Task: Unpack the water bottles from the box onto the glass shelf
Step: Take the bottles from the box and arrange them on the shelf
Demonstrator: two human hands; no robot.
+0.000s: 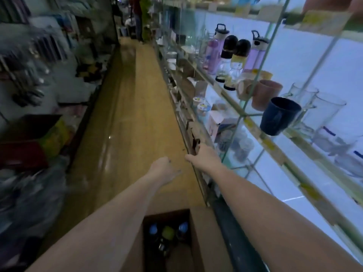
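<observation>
An open cardboard box [204, 238] stands on the floor at the bottom centre, under my forearms. Inside it show the blue and green caps of several water bottles [168, 231]. The glass shelf [253, 122] runs along the right; a few bottles [231, 55] with black and purple parts stand on it further down. My left hand [164, 169] hangs over the floor ahead of the box, fingers curled, holding nothing. My right hand [200, 156] reaches to the lower shelf edge, where its fingers curl over a brown edge; what it grips is unclear.
Cups [279, 114] and glass mugs [322, 112] fill the shelf near me. Small boxes [220, 122] sit on the lower shelf. The wooden aisle floor [133, 114] stretches ahead. Cluttered racks and bags [33, 134] line the left. A person [137, 18] stands far down the aisle.
</observation>
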